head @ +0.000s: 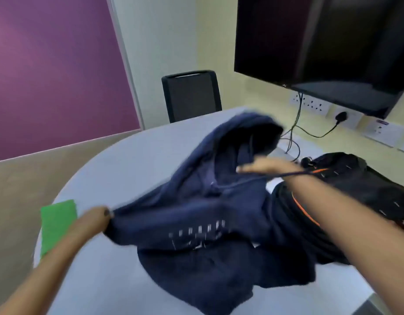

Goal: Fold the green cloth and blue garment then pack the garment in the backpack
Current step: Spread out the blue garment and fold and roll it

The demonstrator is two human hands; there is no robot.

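A dark blue hooded garment (196,223) lies crumpled in the middle of the grey table (119,169), its hood raised toward the far edge. My left hand (94,220) grips the garment's left edge and pulls it sideways. My right hand (264,168) reaches across by the hood with fingers stretched out; motion blur hides whether it holds the cloth or the drawstring. A folded green cloth (57,223) lies flat at the table's left edge, partly under my left forearm. The black backpack (355,189) with orange trim lies on the right, partly under the garment.
A black chair (190,95) stands behind the table. A dark wall screen (333,46) hangs at the upper right, with sockets (310,103) and cables (296,133) below it reaching the table's far right. The floor drops off on the left.
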